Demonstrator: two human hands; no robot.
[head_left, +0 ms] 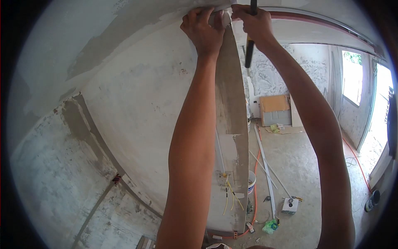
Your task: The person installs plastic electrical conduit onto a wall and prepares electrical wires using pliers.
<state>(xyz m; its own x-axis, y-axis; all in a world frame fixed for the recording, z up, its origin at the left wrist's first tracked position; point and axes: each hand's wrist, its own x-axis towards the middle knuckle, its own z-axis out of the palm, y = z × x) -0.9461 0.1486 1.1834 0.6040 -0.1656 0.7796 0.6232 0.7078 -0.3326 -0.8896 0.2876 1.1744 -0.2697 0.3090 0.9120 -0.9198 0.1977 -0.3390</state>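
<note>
High up where the wall meets the ceiling, my left hand (203,31) has its fingers bent around a pale white strip (226,18) at the top of the wall end. Close beside it on the right, my right hand (258,27) is closed, its fingertips at the strip's other side. A long black-handled tool with a yellow band (249,54) hangs down from my right hand; its upper end runs out of view. Below both hands stands the narrow grey plastered wall end (229,91).
Yellow and black wires (227,195) stick out of a wall box low down. On the floor lie metal profiles (267,174), an orange hose (256,195), a white box (290,205) and a green bag (270,225). A bucket (251,181) stands by the wall. Boards (275,111) lean at the back.
</note>
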